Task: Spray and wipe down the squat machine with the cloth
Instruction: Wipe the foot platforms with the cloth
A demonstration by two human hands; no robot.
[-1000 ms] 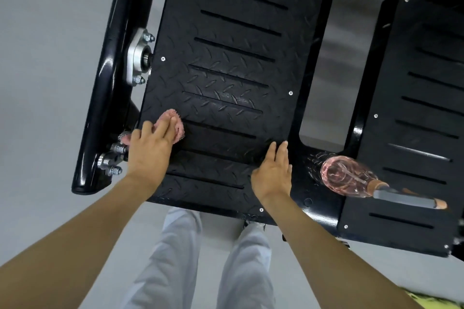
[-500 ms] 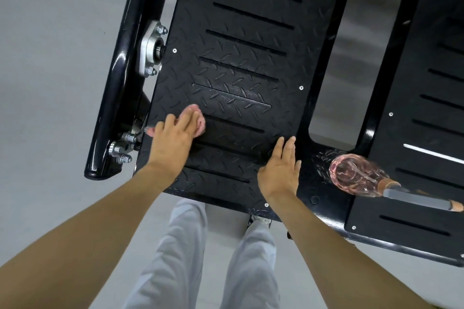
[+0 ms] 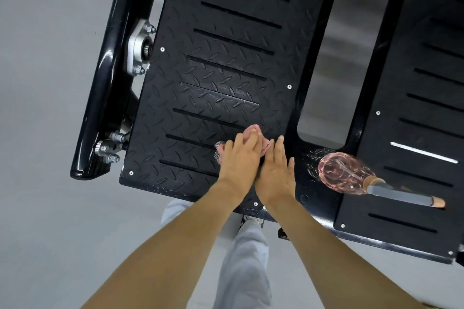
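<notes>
Cloth, pink, crumpled, under left hand on diamond-tread footplate

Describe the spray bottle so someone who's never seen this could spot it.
Start at the squat machine with its two black footplates. On the frame joining their near ends, just right of the right hand, lies the spray bottle. Only it is clear and pinkish with a grey head.

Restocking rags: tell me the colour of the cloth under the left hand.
Pink; the cloth shows best in the head view, pressed under the left hand.
</notes>
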